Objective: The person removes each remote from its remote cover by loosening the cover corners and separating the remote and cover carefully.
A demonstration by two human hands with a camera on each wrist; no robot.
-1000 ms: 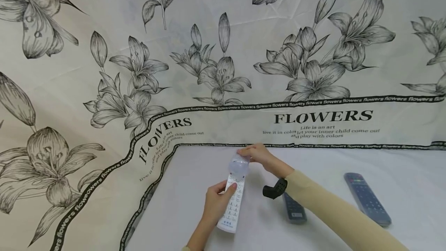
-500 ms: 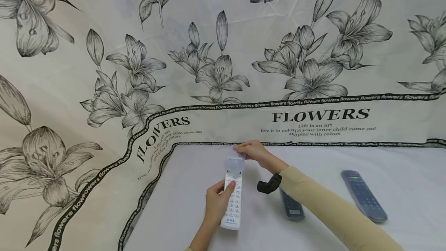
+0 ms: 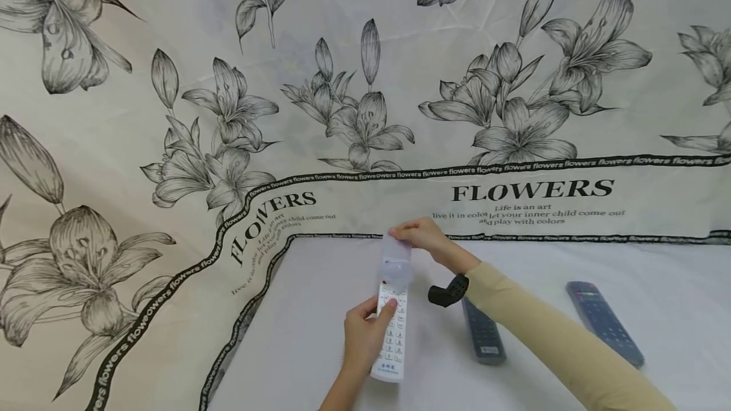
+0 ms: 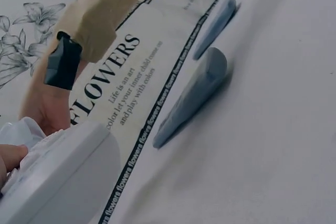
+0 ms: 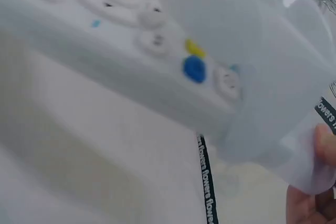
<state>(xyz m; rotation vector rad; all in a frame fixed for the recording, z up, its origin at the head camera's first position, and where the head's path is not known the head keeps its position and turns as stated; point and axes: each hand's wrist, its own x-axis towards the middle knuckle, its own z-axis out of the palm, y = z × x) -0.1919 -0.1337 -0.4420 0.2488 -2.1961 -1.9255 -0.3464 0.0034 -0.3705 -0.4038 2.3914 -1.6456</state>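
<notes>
A white remote control [image 3: 390,351] is held above the table by my left hand [image 3: 360,342], its thumb lying over the buttons. A translucent soft cover [image 3: 395,268] sits round the remote's far end and stretches beyond it. My right hand [image 3: 425,240] pinches the far edge of this cover. In the right wrist view, the cover [image 5: 262,66] encloses the tip of the remote, with yellow and blue buttons [image 5: 195,69] beside it. The left wrist view shows the remote's near end [image 4: 84,169] large; part of the left hand is out of that frame.
Two dark remotes lie on the white table: one [image 3: 485,333] under the right forearm, another [image 3: 604,322] farther right. Behind the table hangs a flower-printed cloth [image 3: 354,205]. A black device [image 3: 448,292] is strapped to the right wrist.
My right hand has moved slightly up and away, drawing the cover out longer past the remote's far end. The left hand keeps its hold, and the dark remotes stay put.
</notes>
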